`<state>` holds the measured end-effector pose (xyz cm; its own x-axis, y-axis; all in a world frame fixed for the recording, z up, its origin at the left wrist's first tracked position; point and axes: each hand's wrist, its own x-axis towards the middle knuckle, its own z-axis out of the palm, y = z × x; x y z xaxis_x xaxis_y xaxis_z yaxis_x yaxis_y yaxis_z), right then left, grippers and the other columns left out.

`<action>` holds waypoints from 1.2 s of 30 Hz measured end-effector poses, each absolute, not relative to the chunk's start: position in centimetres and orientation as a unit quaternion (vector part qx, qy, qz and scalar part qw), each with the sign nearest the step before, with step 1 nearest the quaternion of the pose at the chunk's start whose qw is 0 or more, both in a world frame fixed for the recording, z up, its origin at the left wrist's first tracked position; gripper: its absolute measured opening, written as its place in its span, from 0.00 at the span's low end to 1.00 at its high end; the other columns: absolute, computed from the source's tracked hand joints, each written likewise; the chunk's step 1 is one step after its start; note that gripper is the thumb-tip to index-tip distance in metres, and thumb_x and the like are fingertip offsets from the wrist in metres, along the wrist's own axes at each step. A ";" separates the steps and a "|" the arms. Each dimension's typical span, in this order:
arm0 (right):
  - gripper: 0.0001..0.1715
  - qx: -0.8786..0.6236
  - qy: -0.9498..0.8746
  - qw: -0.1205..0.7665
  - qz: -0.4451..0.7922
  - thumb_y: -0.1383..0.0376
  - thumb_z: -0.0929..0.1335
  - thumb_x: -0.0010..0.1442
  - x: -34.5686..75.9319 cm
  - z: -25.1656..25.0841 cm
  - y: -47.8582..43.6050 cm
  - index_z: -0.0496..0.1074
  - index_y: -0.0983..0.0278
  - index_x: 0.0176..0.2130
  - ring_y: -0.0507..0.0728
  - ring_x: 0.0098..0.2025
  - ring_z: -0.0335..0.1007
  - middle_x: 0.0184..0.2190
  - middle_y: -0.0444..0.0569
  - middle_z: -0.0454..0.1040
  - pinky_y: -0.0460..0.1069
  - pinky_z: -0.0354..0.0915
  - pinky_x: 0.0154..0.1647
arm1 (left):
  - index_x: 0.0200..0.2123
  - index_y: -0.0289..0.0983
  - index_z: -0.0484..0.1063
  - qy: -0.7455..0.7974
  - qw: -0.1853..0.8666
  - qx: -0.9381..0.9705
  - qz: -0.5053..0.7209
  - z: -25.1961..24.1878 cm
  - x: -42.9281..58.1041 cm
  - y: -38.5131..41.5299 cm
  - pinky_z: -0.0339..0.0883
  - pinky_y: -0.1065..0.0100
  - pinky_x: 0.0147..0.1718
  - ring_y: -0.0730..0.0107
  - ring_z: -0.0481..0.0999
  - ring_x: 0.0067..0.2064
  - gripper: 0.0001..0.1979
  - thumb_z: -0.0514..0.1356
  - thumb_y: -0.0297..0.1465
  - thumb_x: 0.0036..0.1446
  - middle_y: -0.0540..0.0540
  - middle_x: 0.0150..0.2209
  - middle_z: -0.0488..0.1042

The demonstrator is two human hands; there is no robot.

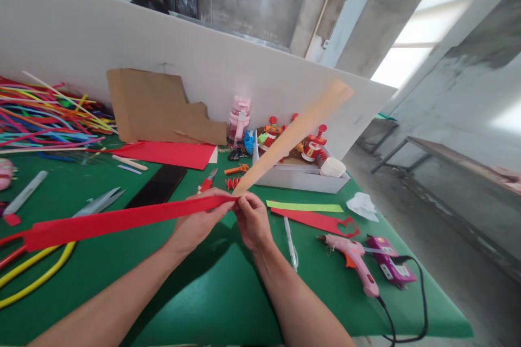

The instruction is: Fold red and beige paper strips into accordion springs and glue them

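Both my hands meet above the green table [211, 287], pinching where two paper strips join. My left hand [199, 222] is closed on the end of a long red paper strip [109, 222] that runs off to the left. My right hand [252, 222] is closed on the same joint, where a long pale orange strip [297, 130] rises up and to the right. The strips form a wide V from my fingertips.
A pink glue gun [354, 260] and a purple device [388, 265] lie at the right. A white box [301, 176] of craft figures, a pink bottle [239, 119], cardboard [158, 105], red paper [171, 153], scissors [100, 203], a pen [291, 241], coloured sticks [44, 114] and yellow tubing [40, 274] surround.
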<state>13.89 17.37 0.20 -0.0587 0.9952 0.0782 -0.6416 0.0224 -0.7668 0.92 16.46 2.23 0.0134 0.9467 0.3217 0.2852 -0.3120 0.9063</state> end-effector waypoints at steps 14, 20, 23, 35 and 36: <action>0.13 -0.339 -0.233 0.607 0.680 0.63 0.81 0.39 13.4 -1.5 18.1 0.79 0.63 0.26 0.47 0.22 0.63 0.22 0.42 0.75 0.44 0.66 0.27 | 0.26 0.38 0.79 0.471 0.480 0.461 0.578 1.4 2.0 17.2 0.72 0.67 0.33 0.65 0.76 0.32 0.07 0.68 0.36 0.44 0.47 0.28 0.79; 0.14 -0.321 -0.233 0.582 0.710 0.63 0.81 0.39 13.4 -1.0 17.8 0.78 0.64 0.27 0.46 0.23 0.64 0.21 0.40 0.74 0.43 0.66 0.28 | 0.23 0.35 0.77 0.464 0.506 0.386 0.617 1.1 1.9 17.5 0.69 0.70 0.29 0.73 0.71 0.27 0.11 0.72 0.33 0.36 0.50 0.24 0.76; 0.18 -0.331 -0.270 0.582 0.692 0.63 0.81 0.37 13.6 -0.3 17.5 0.80 0.64 0.31 0.46 0.23 0.65 0.23 0.41 0.76 0.43 0.63 0.27 | 0.25 0.35 0.78 0.457 0.545 0.354 0.607 1.2 1.5 17.7 0.69 0.72 0.29 0.74 0.72 0.28 0.13 0.73 0.33 0.33 0.50 0.25 0.77; 0.10 -0.384 -0.326 0.614 0.608 0.63 0.78 0.39 13.5 -0.4 17.7 0.77 0.64 0.23 0.48 0.22 0.63 0.21 0.41 0.74 0.46 0.62 0.29 | 0.24 0.35 0.78 0.456 0.580 0.360 0.572 1.0 1.3 17.9 0.70 0.70 0.27 0.72 0.73 0.27 0.13 0.74 0.33 0.31 0.48 0.26 0.78; 0.10 -0.385 -0.325 0.609 0.613 0.63 0.78 0.39 13.6 -0.4 17.7 0.77 0.64 0.23 0.48 0.22 0.63 0.21 0.41 0.74 0.46 0.61 0.29 | 0.24 0.35 0.78 0.458 0.575 0.364 0.571 0.9 1.2 17.9 0.70 0.70 0.27 0.72 0.73 0.27 0.13 0.74 0.33 0.32 0.48 0.25 0.78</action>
<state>13.57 17.70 -0.40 0.0377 0.9964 -0.0763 -0.4954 -0.0476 -0.8673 1.23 17.94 0.91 -0.0721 0.9912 -0.1111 -0.3235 0.0821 0.9427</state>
